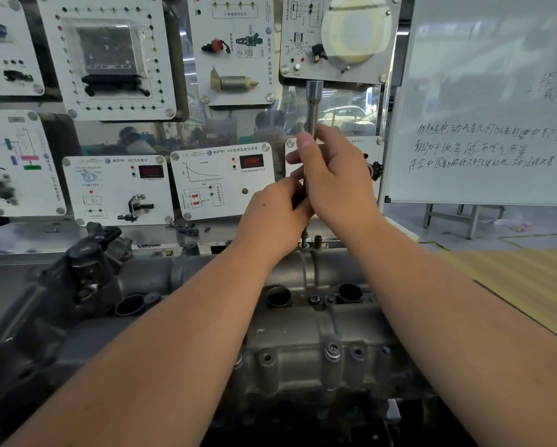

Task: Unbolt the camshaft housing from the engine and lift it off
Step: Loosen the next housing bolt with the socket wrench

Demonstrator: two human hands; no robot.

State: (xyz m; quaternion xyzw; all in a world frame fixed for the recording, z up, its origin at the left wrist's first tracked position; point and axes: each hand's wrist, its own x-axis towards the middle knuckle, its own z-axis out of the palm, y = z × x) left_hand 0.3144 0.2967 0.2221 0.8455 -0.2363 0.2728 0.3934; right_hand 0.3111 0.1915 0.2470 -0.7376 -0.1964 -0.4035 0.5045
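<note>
The camshaft housing (303,333) is sitting on the engine across the lower centre of the frame. Above it, at centre, the right hand (332,175) and left hand (275,214) are gripping an upright extension tool (312,104), fingers curling tightly around its shaft.

The white whiteboard (483,101) standing right of the display wall carries several lines of handwritten Chinese, too loose to read with certainty. Left of the whiteboard, the white training panel with a cooling curve graph (222,180) is headed "帕萨特" with a round VW badge and "冷却液温度传感器". The white panel with a red digital display (115,188) further left also begins "帕萨特"; the remainder is blurred.
</note>
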